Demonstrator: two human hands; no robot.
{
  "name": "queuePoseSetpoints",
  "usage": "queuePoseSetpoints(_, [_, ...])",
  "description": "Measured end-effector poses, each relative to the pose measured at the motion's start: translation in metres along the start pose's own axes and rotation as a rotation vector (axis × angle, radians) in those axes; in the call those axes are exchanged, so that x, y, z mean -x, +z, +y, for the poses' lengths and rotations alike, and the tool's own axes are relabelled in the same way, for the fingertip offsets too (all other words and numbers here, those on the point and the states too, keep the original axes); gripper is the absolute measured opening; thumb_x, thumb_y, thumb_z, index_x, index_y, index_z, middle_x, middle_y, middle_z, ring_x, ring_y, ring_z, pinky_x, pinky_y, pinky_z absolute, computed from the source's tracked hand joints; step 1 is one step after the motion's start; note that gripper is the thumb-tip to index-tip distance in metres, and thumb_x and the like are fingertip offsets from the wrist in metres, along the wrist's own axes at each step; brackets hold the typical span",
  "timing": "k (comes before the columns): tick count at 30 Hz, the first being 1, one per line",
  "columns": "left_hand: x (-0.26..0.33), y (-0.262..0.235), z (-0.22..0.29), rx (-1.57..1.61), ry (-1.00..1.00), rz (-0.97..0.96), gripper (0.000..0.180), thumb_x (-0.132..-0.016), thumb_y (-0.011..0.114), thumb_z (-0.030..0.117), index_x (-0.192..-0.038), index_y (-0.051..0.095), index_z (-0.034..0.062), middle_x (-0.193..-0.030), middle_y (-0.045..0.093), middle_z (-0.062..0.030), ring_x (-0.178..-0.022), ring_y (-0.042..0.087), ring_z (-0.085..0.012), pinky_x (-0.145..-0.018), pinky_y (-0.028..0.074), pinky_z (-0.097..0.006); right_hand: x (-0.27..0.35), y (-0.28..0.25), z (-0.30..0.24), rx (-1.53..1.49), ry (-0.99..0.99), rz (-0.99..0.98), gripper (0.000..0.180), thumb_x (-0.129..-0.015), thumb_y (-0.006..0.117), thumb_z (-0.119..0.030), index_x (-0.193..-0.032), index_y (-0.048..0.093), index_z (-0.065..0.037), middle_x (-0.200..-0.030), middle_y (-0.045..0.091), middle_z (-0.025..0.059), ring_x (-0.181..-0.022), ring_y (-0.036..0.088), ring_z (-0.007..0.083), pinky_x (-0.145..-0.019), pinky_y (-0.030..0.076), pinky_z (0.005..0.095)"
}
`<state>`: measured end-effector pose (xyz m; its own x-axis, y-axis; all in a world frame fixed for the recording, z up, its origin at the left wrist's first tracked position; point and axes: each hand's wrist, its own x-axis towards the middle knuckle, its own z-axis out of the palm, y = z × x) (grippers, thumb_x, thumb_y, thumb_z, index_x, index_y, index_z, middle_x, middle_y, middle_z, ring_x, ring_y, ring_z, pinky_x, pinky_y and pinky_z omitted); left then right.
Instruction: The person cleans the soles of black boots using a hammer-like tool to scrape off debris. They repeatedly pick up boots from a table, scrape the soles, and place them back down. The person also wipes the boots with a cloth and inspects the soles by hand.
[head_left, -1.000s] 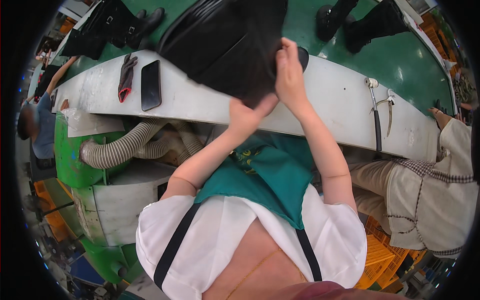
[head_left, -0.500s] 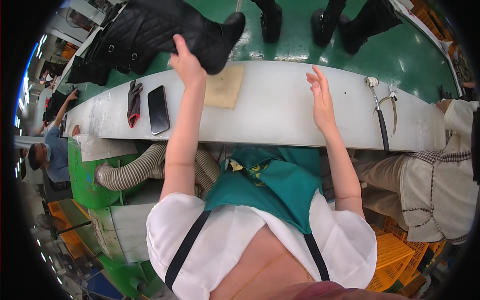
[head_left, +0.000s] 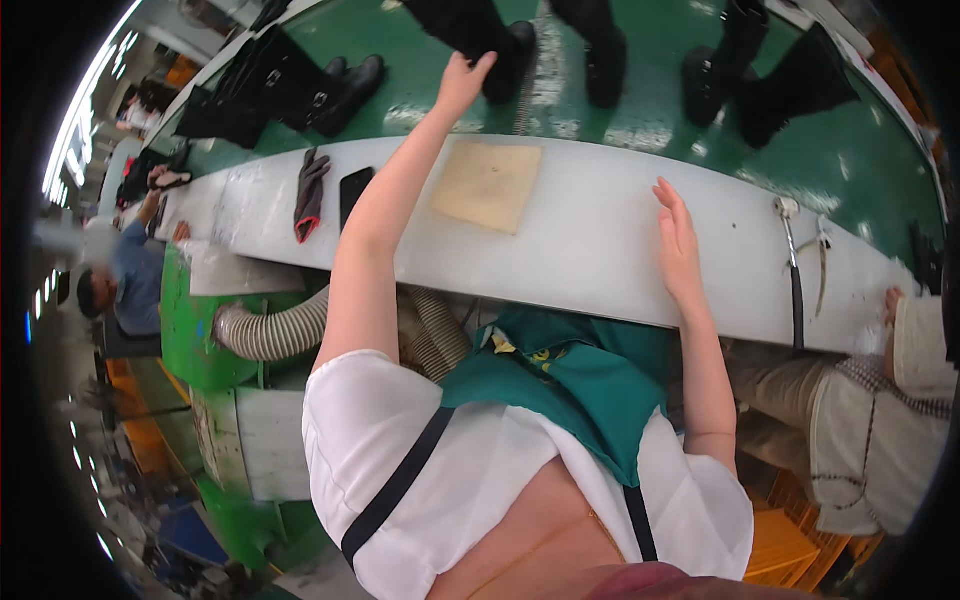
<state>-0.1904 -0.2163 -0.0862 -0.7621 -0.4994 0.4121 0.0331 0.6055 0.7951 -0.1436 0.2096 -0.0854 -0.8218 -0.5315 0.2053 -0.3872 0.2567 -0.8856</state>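
Observation:
At the far edge of the white table (head_left: 590,230), my left hand (head_left: 462,88) reaches over the green surface (head_left: 420,118) and grips a black boot (head_left: 462,28). The boot's toe points right, and its upper part is cut off by the picture's top edge. Some of the left fingers are hidden against the boot. My right hand (head_left: 680,245) hovers over the white table with its fingers extended and holds nothing. Between the hands lies a beige square pad (head_left: 490,185). A phone (head_left: 354,190), partly covered by my left forearm, lies beside a dark glove (head_left: 311,190) with a red cuff.
Other black boots (head_left: 335,98) stand or lie on the green surface at left and right. A hammer (head_left: 793,265) and a pincer-like tool (head_left: 823,260) lie at the table's right. A person (head_left: 870,430) stands at right, another (head_left: 135,275) at far left. A ribbed hose (head_left: 275,325) runs below the table.
My left hand has carried the boot away from me and to the right, onto or over the green surface. The view has shifted, and my right hand stays over the table.

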Motion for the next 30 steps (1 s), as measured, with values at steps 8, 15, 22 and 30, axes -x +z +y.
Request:
queuePoseSetpoints(8, [-0.007, -0.189, -0.09, -0.059, -0.109, 0.475, 0.06, -0.087, 0.063, 0.032, -0.133, 0.045, -0.0013, -0.111, 0.062, -0.0156, -0.096, 0.062, -0.0246, -0.081, 0.05, -0.033, -0.001, 0.001, -0.005, -0.026, 0.019, -0.047, 0.045, -0.096, 0.032, -0.016, -0.14, 0.036, -0.006, -0.139, 0.043, 0.0161, -0.13, 0.038, 0.0283, -0.109, 0.027, 0.0379])
queuePoseSetpoints(15, [-0.002, -0.281, -0.097, 0.268, -0.473, 0.993, 0.079, -0.075, 0.075, 0.019, -0.136, 0.026, 0.0062, -0.106, 0.058, -0.0125, -0.078, 0.058, -0.0202, -0.053, 0.048, -0.031, -0.001, -0.002, -0.002, -0.036, 0.008, -0.016, 0.046, -0.097, 0.032, -0.023, -0.14, 0.036, -0.006, -0.138, 0.043, 0.0166, -0.131, 0.037, 0.0283, -0.109, 0.026, 0.0386])
queuePoseSetpoints(22, [-0.011, -0.283, -0.081, 0.023, -0.173, 0.904, 0.056, -0.077, 0.075, 0.024, -0.124, 0.052, 0.0047, -0.11, 0.063, -0.0136, -0.097, 0.062, -0.0247, -0.084, 0.047, -0.032, 0.001, -0.004, -0.003, -0.056, -0.025, -0.03, 0.048, -0.098, 0.033, -0.028, -0.14, 0.036, -0.006, -0.138, 0.043, 0.0175, -0.131, 0.037, 0.0284, -0.108, 0.026, 0.0387])
queuePoseSetpoints(30, [-0.016, -0.264, -0.015, -0.537, -0.074, 0.688, 0.04, -0.082, 0.063, 0.042, -0.094, 0.07, 0.005, -0.085, 0.069, -0.0161, -0.084, 0.066, -0.0314, -0.075, 0.049, -0.038, 0.002, -0.006, 0.001, 0.014, -0.057, -0.025, 0.046, -0.096, 0.035, -0.022, -0.139, 0.039, -0.006, -0.135, 0.046, 0.0169, -0.129, 0.038, 0.0286, -0.108, 0.027, 0.0379])
